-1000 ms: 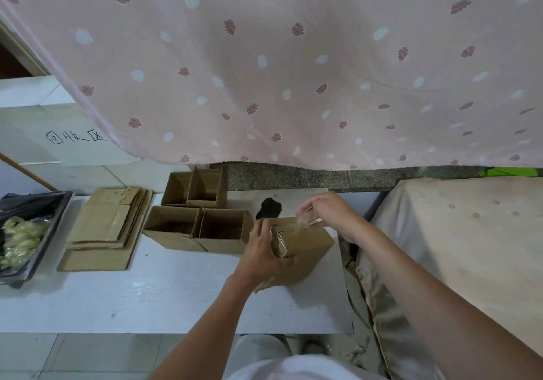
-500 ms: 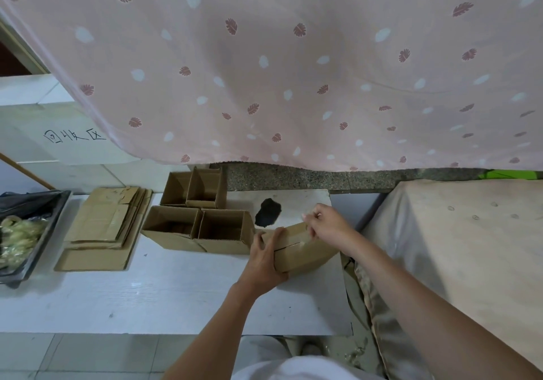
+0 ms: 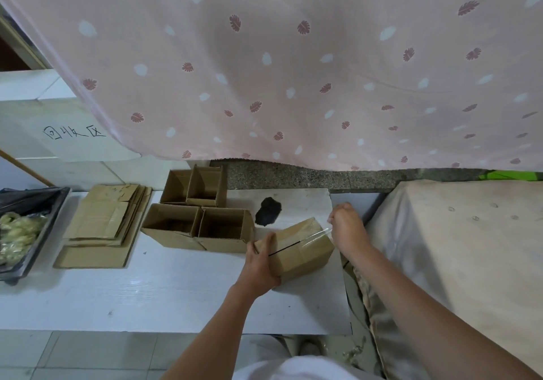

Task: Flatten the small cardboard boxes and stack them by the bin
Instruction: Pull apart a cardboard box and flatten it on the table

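Observation:
A small closed cardboard box lies on the white table near its right end. My left hand grips the box's left end. My right hand pinches a strip of clear tape that stretches from the box's top to my fingers, at the box's right. Several open boxes stand just left of it. A stack of flattened boxes lies further left, beside a black bin.
The bin holds crumpled tape and a black bag. A dark patch marks the table behind the box. A pink patterned curtain hangs over the back. A cloth-covered surface stands to the right, past a narrow gap.
The box has been turned so its taped seam faces up. My right hand has moved to the right, peeling the clear tape off the top. My left hand stays on the box's left end.

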The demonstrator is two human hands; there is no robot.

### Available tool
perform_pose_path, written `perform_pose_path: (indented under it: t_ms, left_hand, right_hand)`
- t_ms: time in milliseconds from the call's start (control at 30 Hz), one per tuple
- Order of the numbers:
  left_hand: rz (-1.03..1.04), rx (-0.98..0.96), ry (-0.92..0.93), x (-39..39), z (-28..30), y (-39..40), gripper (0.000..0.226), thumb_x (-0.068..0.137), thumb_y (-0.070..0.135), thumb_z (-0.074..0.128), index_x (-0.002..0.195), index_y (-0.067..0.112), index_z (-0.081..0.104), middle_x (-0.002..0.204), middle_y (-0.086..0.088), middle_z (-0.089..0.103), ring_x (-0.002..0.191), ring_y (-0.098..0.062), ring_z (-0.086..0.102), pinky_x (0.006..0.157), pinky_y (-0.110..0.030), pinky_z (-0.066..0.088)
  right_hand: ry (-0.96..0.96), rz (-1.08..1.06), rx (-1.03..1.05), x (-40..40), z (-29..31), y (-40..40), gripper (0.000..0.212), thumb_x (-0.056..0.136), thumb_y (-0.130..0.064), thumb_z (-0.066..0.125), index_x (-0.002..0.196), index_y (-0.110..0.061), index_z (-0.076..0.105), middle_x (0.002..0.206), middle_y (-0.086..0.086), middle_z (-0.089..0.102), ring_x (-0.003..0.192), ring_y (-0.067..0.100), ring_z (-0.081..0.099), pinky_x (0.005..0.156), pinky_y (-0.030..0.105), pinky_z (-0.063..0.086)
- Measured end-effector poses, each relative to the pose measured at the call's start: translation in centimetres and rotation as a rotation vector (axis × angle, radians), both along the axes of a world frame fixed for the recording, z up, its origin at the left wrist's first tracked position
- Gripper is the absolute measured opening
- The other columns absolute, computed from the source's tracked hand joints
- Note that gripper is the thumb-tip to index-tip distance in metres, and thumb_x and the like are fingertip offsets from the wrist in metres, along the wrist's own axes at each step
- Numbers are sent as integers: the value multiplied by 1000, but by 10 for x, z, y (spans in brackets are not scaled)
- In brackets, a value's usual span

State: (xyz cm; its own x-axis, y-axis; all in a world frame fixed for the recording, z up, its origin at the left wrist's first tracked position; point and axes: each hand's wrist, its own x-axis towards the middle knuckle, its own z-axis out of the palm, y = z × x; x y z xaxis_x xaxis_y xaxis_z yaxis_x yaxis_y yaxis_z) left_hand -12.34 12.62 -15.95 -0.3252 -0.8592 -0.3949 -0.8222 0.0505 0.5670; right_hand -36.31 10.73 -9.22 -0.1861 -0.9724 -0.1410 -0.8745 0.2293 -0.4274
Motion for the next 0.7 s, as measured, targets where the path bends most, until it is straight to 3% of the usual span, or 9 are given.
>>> perform_pose_path:
  t_ms: [100, 167, 267, 333, 400, 467, 533, 600, 700]
  left_hand:
    - [3, -6, -14, -3, -1, 1, 116, 73, 23, 85, 157, 33, 5, 146, -12, 10, 134, -40, 36, 110, -46, 40]
    - [4, -34, -36, -4, -1, 2, 115, 74, 26, 84, 157, 31, 6, 151, -15, 6, 141, -43, 26, 115, -49, 35]
    - [-97, -173, -221, -7, 3, 2, 113, 80, 39, 78, 159, 21, 0, 162, -19, -13, 152, -39, -9, 125, -51, 3]
    - [-219, -266, -309, -14, 6, 2, 112, 87, 48, 68, 159, 13, -11, 163, -15, -23, 151, -33, -21, 122, -46, -15]
    - [-304, -321, -289, -26, 8, 5, 103, 96, 54, 52, 157, 12, -18, 161, -10, -29, 151, -28, -25, 119, -41, -21]
    - [-322, -336, -235, -40, 8, 11, 86, 103, 54, 35, 157, 11, -17, 163, -9, -26, 151, -26, -25, 120, -40, -21]
    - [-287, -348, -213, -47, 4, 16, 74, 107, 47, 26, 158, 9, -11, 165, -9, -19, 151, -26, -23, 121, -44, -21]
    - [-263, -360, -218, -49, 0, 18, 68, 108, 42, 23, 158, 9, -9, 164, -7, -19, 151, -27, -23, 121, -46, -20]
    - [-263, -392, -201, -47, -5, 18, 65, 105, 43, 18, 158, 11, -4, 163, -4, -15, 151, -29, -17, 121, -42, -12]
  right_hand:
    - [-37, 44, -12, 0, 3, -1, 22, 90, 14, 50, 89, -3, 65, 107, 16, 58, 92, 28, 59, 78, 32, 46]
    - [-69, 35, -14, 1, 4, -3, 14, 97, 4, 50, 97, -1, 63, 102, 15, 62, 88, 26, 59, 70, 31, 44]
    - [-122, 6, 46, 4, 7, -4, 13, 100, -1, 43, 105, -5, 54, 89, 14, 65, 74, 24, 59, 60, 36, 46]
    - [-284, -38, 50, 9, 10, -2, 12, 101, -5, 41, 108, -11, 49, 84, 15, 66, 70, 26, 64, 63, 41, 52]
    - [-419, -114, 58, 13, 12, 1, 17, 101, -6, 42, 105, -18, 53, 79, 13, 64, 62, 23, 60, 54, 32, 49]
    - [-464, -164, 125, 17, 13, -1, 34, 98, -2, 40, 88, -20, 67, 79, 5, 63, 53, 16, 48, 44, 22, 37]
    - [-646, -269, 212, 24, 14, -7, 45, 95, 6, 37, 77, -10, 75, 88, 9, 69, 52, 16, 44, 53, 23, 39]
    - [-925, -420, 283, 30, 18, -10, 41, 91, 15, 32, 77, 7, 70, 96, 17, 65, 64, 26, 50, 61, 29, 44]
    - [-1264, -444, 310, 26, 22, -6, 31, 91, 15, 39, 72, 9, 62, 94, 23, 62, 84, 31, 60, 82, 36, 55]
